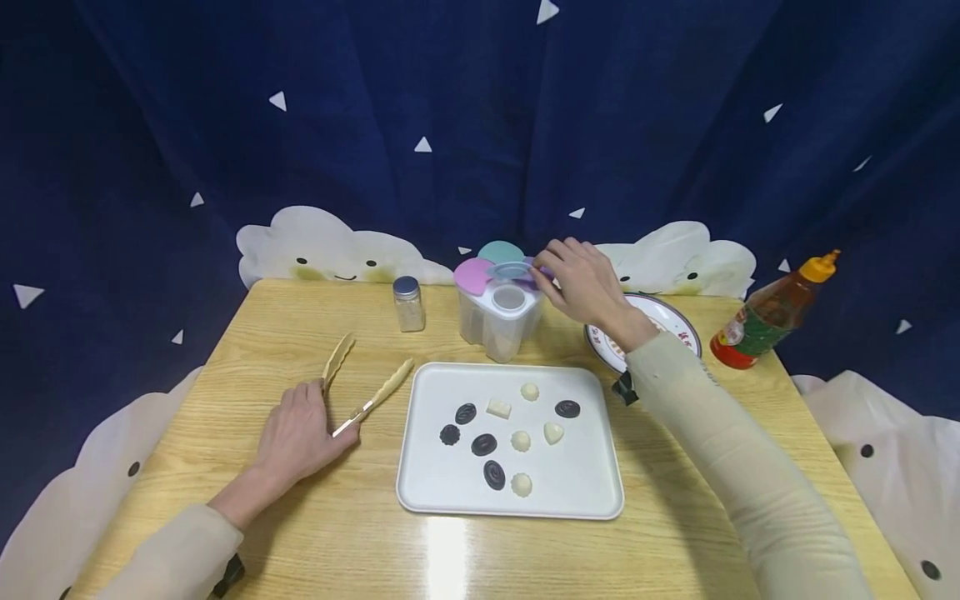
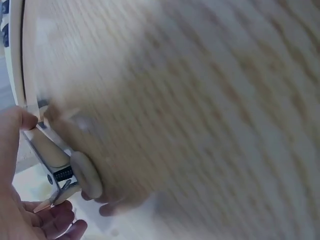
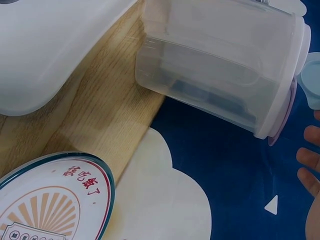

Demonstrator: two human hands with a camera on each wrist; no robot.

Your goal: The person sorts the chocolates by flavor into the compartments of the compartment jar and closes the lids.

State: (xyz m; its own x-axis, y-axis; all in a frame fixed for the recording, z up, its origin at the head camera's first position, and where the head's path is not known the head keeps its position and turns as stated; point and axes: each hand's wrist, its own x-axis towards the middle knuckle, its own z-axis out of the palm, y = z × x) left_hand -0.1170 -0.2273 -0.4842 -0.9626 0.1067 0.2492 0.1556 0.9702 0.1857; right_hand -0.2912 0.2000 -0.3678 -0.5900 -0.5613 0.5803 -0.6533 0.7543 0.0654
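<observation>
My left hand [image 1: 300, 429] grips a pair of tongs [image 1: 384, 392] with beige tips, its two arms spread apart above the left of the table. In the left wrist view, thumb and fingers lie on the metal tongs [image 2: 60, 172]. At the back, my right hand [image 1: 581, 279] pinches the edge of a raised pale-blue lid [image 1: 510, 270] on a clear divided storage container [image 1: 502, 337]. Below that lid shows a round opening [image 1: 508, 297]. Pink [image 1: 472, 276], teal [image 1: 500, 251] and purple lids cover its other sections. The right wrist view shows fingertips by the blue lid [image 3: 311, 80].
In front of the container lies a white tray [image 1: 420, 492] with several dark and white moulded chocolates [image 1: 484, 444]. A small jar [image 1: 408, 304] stands left of the container. A patterned plate [image 1: 671, 317] lies under the right forearm, and a red sauce bottle [image 1: 776, 312] stands far right.
</observation>
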